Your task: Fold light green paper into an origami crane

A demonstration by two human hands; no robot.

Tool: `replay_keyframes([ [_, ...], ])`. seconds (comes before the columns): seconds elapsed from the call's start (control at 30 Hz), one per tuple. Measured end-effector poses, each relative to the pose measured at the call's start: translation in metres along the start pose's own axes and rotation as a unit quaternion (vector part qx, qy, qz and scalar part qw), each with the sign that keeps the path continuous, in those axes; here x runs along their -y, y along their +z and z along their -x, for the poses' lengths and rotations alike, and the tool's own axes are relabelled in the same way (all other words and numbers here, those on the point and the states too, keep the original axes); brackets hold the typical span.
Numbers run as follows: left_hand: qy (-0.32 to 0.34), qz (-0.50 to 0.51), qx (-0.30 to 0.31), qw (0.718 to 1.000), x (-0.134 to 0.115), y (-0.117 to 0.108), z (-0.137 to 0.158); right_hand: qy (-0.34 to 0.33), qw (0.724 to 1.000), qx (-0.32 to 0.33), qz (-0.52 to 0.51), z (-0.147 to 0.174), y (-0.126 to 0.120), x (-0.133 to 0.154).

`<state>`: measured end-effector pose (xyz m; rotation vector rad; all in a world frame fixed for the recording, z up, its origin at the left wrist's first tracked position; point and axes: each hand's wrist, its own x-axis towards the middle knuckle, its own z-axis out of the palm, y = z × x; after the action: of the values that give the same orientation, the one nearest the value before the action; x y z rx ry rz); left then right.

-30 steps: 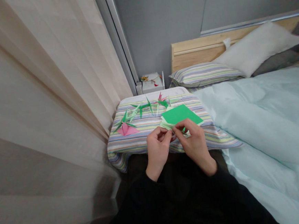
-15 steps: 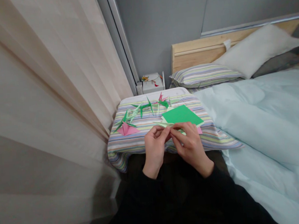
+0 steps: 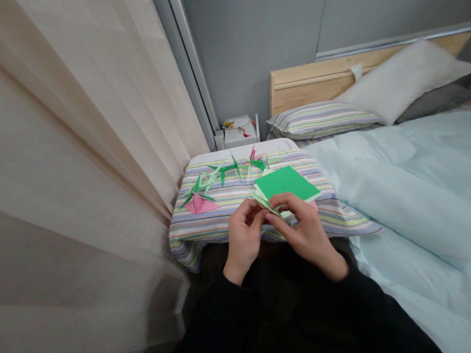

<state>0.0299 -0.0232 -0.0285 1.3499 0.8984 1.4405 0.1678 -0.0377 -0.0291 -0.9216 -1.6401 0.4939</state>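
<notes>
Between my two hands is a small folded piece of pale green paper (image 3: 265, 202), tilted, its lower part covered by fingers. My left hand (image 3: 244, 231) pinches its left side with thumb and fingers. From the right, my right hand (image 3: 302, 228) grips the other end. Just beyond lies a stack of square origami paper (image 3: 287, 184), dark green on top, with paler and pink sheets showing at its edges. Left of my hands rests a pink folded paper (image 3: 199, 203). Several green paper cranes (image 3: 227, 169) and a pink one (image 3: 254, 155) stand behind.
Striped cloth (image 3: 237, 193) covers a small table with a white rim (image 3: 201, 158). A curtain (image 3: 95, 155) hangs close on the left. To the right is a bed with a pale blue quilt (image 3: 415, 184) and pillows (image 3: 324, 118). A white box-like stand (image 3: 240, 135) is behind the table.
The folded green paper has turned from lying nearly level to slanting down to the right. My right hand has shifted its grip, fingers and thumb now further apart around the paper.
</notes>
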Motion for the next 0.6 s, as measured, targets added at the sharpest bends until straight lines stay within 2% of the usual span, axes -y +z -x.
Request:
replay_keyframes([
  [0.1, -0.020, 0.022, -0.028, 0.999, 0.0001, -0.0013, -0.0005, 0.035, 0.998, 0.008, -0.057, 0.0010, 0.0015, 0.0001],
  [0.17, -0.036, 0.039, -0.042, 0.998, 0.0004, -0.0016, -0.0008, 0.067, 0.992, -0.013, -0.103, 0.0015, 0.0025, 0.0000],
  [0.27, -0.033, 0.035, -0.026, 0.998, -0.0007, -0.0014, -0.0010, 0.112, 0.978, -0.038, -0.169, 0.0009, 0.0028, 0.0007],
  [0.43, -0.034, 0.033, -0.010, 0.999, -0.0014, -0.0019, 0.0007, 0.126, 0.976, 0.004, -0.176, -0.0020, 0.0016, 0.0030],
  [0.6, -0.058, 0.085, -0.010, 0.995, 0.0025, -0.0019, 0.0020, 0.149, 0.966, -0.032, -0.209, -0.0027, 0.0043, 0.0024],
])
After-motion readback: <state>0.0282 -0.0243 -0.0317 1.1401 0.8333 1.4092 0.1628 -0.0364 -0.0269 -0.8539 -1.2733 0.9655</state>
